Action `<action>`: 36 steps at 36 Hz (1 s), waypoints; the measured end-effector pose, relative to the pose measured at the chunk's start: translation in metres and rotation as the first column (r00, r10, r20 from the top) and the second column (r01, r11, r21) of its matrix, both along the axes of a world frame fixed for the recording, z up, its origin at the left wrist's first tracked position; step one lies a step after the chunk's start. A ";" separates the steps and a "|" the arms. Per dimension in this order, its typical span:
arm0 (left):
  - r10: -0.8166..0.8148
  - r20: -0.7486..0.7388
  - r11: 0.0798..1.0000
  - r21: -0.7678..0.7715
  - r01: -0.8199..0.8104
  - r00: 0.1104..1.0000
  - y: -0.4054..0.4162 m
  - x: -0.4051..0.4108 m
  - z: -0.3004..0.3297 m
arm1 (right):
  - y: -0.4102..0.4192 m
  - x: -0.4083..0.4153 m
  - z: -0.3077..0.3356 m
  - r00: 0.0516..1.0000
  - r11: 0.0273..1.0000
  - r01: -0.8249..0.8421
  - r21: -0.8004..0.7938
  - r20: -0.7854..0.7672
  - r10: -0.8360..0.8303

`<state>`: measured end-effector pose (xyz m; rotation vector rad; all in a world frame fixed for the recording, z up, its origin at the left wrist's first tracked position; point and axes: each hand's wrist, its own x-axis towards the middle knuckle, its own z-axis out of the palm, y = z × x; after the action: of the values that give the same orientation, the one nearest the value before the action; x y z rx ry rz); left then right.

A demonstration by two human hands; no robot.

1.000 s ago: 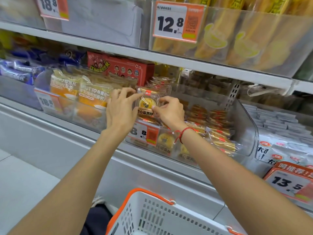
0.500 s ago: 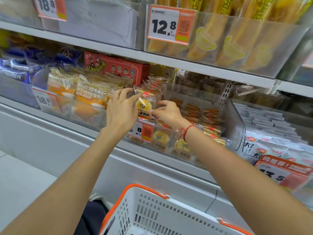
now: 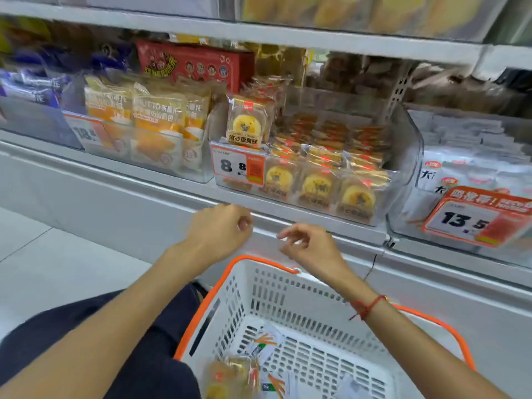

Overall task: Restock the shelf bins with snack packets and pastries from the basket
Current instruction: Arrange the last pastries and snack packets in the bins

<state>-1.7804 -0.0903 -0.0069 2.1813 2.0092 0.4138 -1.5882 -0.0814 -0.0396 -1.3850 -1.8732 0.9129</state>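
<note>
- Shelf bins (image 3: 403, 133) hold stocked pastries; one pastry packet (image 3: 248, 122) stands upright at front left.
- Left hand (image 3: 218, 234): fingers loosely curled, empty.
- Right hand (image 3: 311, 249): fingers relaxed, empty (red wrist cord).
- Basket (image 3: 288, 298) below holds remaining packets.

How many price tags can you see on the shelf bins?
3. The blurred tag on the left orange-packet bin, the 8.8 tag on the pastry bin, the 13.5 tag at right. Others may be out of view.
</note>
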 end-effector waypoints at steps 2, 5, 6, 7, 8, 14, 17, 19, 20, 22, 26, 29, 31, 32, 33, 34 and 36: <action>-0.082 -0.073 0.986 -0.154 0.070 0.994 -0.008 0.007 -0.026 | -0.007 0.009 -0.034 0.994 0.987 -0.051 -0.155 0.088 0.065; -0.233 -0.111 0.898 -0.407 0.170 0.966 -0.019 0.017 -0.066 | -0.019 0.020 -0.085 0.971 0.931 -0.092 -0.354 0.174 0.162; -0.285 -0.096 0.840 -0.504 0.201 0.954 -0.020 0.019 -0.079 | -0.024 0.023 -0.100 0.965 0.904 -0.094 -0.417 0.186 0.186; -0.330 -0.073 0.775 -0.591 0.226 0.941 -0.022 0.022 -0.091 | -0.029 0.026 -0.115 0.959 0.875 -0.093 -0.476 0.194 0.207; -0.360 -0.047 0.710 -0.661 0.241 0.932 -0.024 0.024 -0.103 | -0.034 0.028 -0.129 0.951 0.845 -0.091 -0.527 0.206 0.231; -0.418 -0.032 0.487 -0.852 0.194 0.908 -0.041 0.044 -0.186 | -0.072 0.031 -0.204 0.914 0.655 -0.071 -0.752 0.214 0.345; -0.468 -0.068 0.443 -0.881 0.167 0.881 -0.056 0.050 -0.221 | -0.090 0.029 -0.224 0.882 0.575 -0.028 -0.818 0.250 0.399; -0.518 -0.087 0.426 -0.889 0.169 0.851 -0.067 0.055 -0.236 | -0.099 0.029 -0.233 0.834 0.550 0.007 -0.835 0.308 0.458; -0.546 -0.115 0.444 -0.879 0.171 0.830 -0.072 0.059 -0.242 | -0.102 0.029 -0.238 0.819 0.540 0.033 -0.841 0.332 0.468; -0.612 -0.172 0.482 -0.854 0.193 0.772 -0.078 0.069 -0.247 | -0.108 0.030 -0.246 0.812 0.511 0.066 -0.857 0.344 0.471; -0.762 -0.225 0.484 -0.821 0.303 0.607 -0.082 0.095 -0.246 | -0.120 0.031 -0.261 0.781 0.488 0.066 -0.870 0.349 0.518; -0.792 -0.213 0.472 -0.808 0.352 0.573 -0.089 0.104 -0.254 | -0.125 0.032 -0.266 0.788 0.524 0.059 -0.850 0.362 0.498; -0.802 -0.229 0.475 -0.804 0.358 0.552 -0.094 0.104 -0.260 | -0.121 0.036 -0.268 0.794 0.492 0.067 -0.868 0.345 0.501; -0.800 -0.229 0.481 -0.798 0.364 0.555 -0.095 0.104 -0.261 | -0.118 0.038 -0.264 0.818 0.473 0.077 -0.878 0.327 0.473; -0.794 -0.220 0.483 -0.794 0.369 0.566 -0.096 0.104 -0.261 | -0.115 0.043 -0.264 0.850 0.450 0.082 -0.889 0.298 0.434; -0.781 -0.197 0.482 -0.794 0.372 0.592 -0.096 0.102 -0.261 | -0.113 0.048 -0.255 0.870 0.420 0.082 -0.904 0.270 0.412; -0.725 -0.104 0.474 -0.793 0.384 0.681 -0.094 0.098 -0.258 | -0.108 0.060 -0.237 0.918 0.409 0.090 -0.908 0.235 0.319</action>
<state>-1.6822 -0.1846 -0.2651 2.2625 1.0449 -0.9019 -1.5278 -0.1893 -0.2766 -2.2004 -1.7561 2.1045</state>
